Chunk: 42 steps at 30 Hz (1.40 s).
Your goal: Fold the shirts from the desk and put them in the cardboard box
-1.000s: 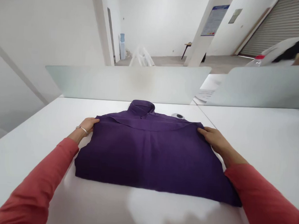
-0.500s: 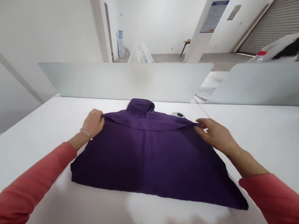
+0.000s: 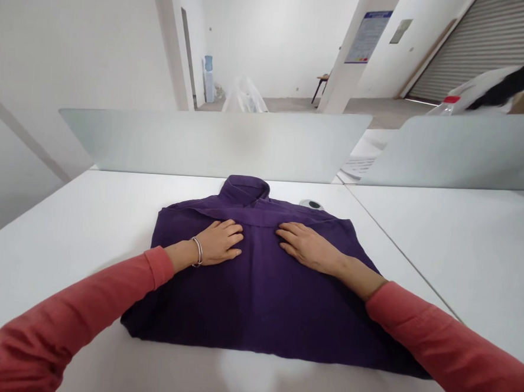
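Observation:
A dark purple collared garment [image 3: 256, 296] lies folded on the white table [image 3: 33, 229], its collar pointing to the far edge. Across it, just below the collar, runs a folded-over hem band. My left hand [image 3: 220, 242] rests palm down on the cloth left of the middle, fingers spread, with a bracelet at the wrist. Right of the middle, my right hand [image 3: 307, 247] lies on the cloth too, its fingers apart near the band. Neither hand grips the fabric.
A frosted divider [image 3: 212, 145] stands along the table's far edge, with a second divider [image 3: 460, 152] to the right. A small white and black round object [image 3: 312, 205] sits beyond the garment's right shoulder. Behind the dividers are a plastic bag [image 3: 245, 97] and a red-capped bottle [image 3: 448, 105].
Both hands have let go of the garment's upper corners and moved inward onto the cloth. The hem band now lies flatter.

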Each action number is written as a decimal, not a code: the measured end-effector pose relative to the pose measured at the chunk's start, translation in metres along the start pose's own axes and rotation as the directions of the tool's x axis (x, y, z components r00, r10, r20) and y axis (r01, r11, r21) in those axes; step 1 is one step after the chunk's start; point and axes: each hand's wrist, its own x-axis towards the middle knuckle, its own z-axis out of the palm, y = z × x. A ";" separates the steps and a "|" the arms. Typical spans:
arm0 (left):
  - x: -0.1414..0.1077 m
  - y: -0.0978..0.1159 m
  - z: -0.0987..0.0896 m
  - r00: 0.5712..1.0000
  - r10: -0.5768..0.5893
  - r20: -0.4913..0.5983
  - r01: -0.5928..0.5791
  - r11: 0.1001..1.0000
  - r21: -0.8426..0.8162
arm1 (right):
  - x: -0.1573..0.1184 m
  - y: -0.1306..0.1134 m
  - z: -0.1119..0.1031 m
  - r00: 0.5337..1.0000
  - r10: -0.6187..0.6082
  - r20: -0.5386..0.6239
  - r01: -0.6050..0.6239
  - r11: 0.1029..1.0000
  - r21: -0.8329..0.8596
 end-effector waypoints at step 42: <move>-0.015 0.095 -0.043 0.998 0.036 -0.057 -0.034 0.999 0.036 | -0.065 0.026 -0.045 0.723 0.688 -0.062 -0.654 0.710 0.263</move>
